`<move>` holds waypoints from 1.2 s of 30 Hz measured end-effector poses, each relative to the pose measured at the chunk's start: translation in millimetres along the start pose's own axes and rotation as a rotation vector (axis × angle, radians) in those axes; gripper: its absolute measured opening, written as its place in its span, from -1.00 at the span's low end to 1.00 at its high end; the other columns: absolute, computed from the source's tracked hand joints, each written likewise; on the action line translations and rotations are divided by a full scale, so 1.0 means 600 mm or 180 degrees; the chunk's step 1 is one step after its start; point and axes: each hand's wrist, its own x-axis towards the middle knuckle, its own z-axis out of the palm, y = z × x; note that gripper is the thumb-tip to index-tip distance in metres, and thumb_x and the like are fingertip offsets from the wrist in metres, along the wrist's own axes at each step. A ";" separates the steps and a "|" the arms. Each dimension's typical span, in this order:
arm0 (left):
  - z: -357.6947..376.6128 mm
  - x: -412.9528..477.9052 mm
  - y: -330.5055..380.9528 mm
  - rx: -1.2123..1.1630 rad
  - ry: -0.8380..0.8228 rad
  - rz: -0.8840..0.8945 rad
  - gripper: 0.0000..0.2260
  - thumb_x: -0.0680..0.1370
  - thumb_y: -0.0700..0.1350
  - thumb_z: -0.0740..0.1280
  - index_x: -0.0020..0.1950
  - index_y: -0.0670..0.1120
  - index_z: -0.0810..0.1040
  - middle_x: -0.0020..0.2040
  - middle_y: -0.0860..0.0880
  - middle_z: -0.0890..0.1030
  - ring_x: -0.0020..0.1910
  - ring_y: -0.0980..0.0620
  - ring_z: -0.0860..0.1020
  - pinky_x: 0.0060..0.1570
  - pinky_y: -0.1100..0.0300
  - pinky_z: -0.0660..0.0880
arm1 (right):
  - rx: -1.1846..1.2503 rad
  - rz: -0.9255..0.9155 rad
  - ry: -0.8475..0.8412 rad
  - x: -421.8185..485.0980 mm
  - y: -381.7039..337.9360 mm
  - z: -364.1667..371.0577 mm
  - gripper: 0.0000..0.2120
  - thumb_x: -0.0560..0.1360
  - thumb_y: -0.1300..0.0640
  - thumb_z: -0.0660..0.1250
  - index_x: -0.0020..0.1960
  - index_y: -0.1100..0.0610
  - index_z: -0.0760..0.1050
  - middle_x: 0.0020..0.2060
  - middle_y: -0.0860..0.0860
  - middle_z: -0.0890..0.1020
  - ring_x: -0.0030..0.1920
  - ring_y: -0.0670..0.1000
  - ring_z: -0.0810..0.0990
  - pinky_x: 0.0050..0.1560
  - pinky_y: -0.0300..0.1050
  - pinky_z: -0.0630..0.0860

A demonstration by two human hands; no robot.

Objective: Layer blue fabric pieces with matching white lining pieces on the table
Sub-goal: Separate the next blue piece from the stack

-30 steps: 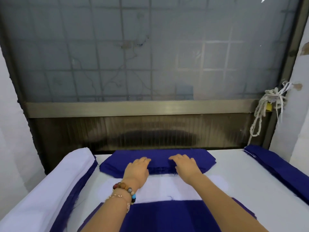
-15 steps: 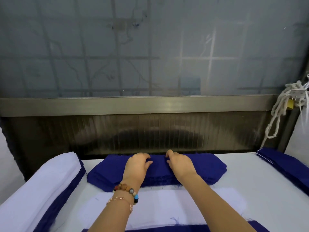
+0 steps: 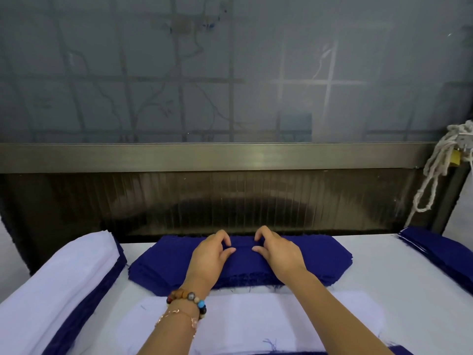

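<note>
Stack of dark blue cut fabric pieces (image 3: 320,254) sits at far middle of white table (image 3: 384,290). Left hand (image 3: 208,257) and right hand (image 3: 277,252) on stack top, close together but not touching, each pinching top layer between thumb and curled fingers. Step, likely: peeling off one blue piece. Next calls for lifting single ply only, then laying it square on flat white lining piece (image 3: 256,319) just nearer than stack.

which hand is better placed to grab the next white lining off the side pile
Left, probably. The left hand grips the blue stack on its left half, the same side as the white pile; the right hand would have to reach across.
</note>
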 end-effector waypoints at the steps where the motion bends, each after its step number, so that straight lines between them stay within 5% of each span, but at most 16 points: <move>1: 0.000 -0.001 0.000 -0.0009 0.0031 0.0032 -0.93 0.57 -0.03 0.32 -0.02 0.04 0.45 -0.24 0.07 0.45 -0.29 0.15 0.42 -0.30 0.37 0.32 | 0.0040 -0.0010 0.0010 -0.001 0.001 0.000 -0.77 0.58 -0.13 0.19 0.20 -0.11 0.29 -0.02 -0.09 0.56 -0.14 -0.09 0.51 -0.19 -0.19 0.43; 7: 0.007 -0.002 -0.001 0.0203 0.0160 0.0246 -0.94 0.58 -0.02 0.31 -0.04 0.08 0.43 -0.01 0.14 0.38 -0.03 0.17 0.39 -0.05 0.22 0.50 | 0.0306 -0.0113 0.0139 -0.006 0.007 0.002 -0.91 0.57 -0.09 0.24 0.02 -0.14 0.36 -0.18 -0.17 0.46 -0.25 -0.15 0.45 -0.25 -0.24 0.42; 15: 0.013 0.000 -0.004 0.0263 0.0263 0.0183 -0.94 0.61 0.00 0.24 -0.04 0.10 0.37 -0.08 0.18 0.44 -0.09 0.18 0.41 -0.26 0.36 0.34 | 0.0553 0.0039 0.0209 -0.006 0.010 0.005 -0.88 0.53 -0.08 0.31 -0.04 -0.13 0.36 -0.03 -0.19 0.42 -0.18 -0.15 0.48 -0.30 -0.37 0.33; 20: 0.012 0.004 -0.004 -0.0018 0.0196 -0.0038 -0.96 0.61 -0.01 0.24 -0.04 0.09 0.41 -0.10 0.17 0.50 -0.08 0.16 0.45 -0.25 0.30 0.39 | 0.0574 0.0014 0.0247 -0.003 0.012 0.009 -0.78 0.53 -0.07 0.32 0.14 -0.17 0.37 0.03 -0.22 0.44 -0.09 -0.19 0.48 -0.28 -0.41 0.31; 26: 0.002 0.001 -0.002 -0.0095 0.0001 0.0051 -0.96 0.61 -0.03 0.25 -0.01 0.10 0.40 -0.07 0.13 0.52 -0.05 0.15 0.46 -0.24 0.31 0.38 | 0.0523 0.0096 0.0207 -0.001 0.015 0.011 -0.86 0.53 -0.08 0.32 0.06 -0.14 0.42 0.02 -0.21 0.41 -0.12 -0.16 0.48 -0.26 -0.31 0.37; 31: -0.013 0.025 0.019 0.0876 -0.0728 0.0448 -0.74 0.63 -0.11 0.22 0.31 0.08 0.37 0.21 0.04 0.39 0.20 0.04 0.36 0.14 0.09 0.43 | 0.0609 0.0144 0.0236 -0.005 0.012 0.004 -0.83 0.50 -0.03 0.38 -0.10 -0.12 0.36 -0.06 -0.19 0.46 -0.23 -0.15 0.47 -0.32 -0.31 0.33; 36: -0.008 0.027 0.030 0.1879 -0.0157 0.0891 -0.81 0.60 -0.12 0.25 0.20 0.04 0.43 0.16 0.04 0.45 0.15 0.01 0.35 0.16 0.07 0.25 | 0.0945 0.0310 0.0431 -0.011 0.011 0.002 -0.86 0.45 -0.04 0.43 -0.11 -0.12 0.46 -0.14 -0.20 0.54 -0.25 -0.20 0.47 -0.29 -0.38 0.31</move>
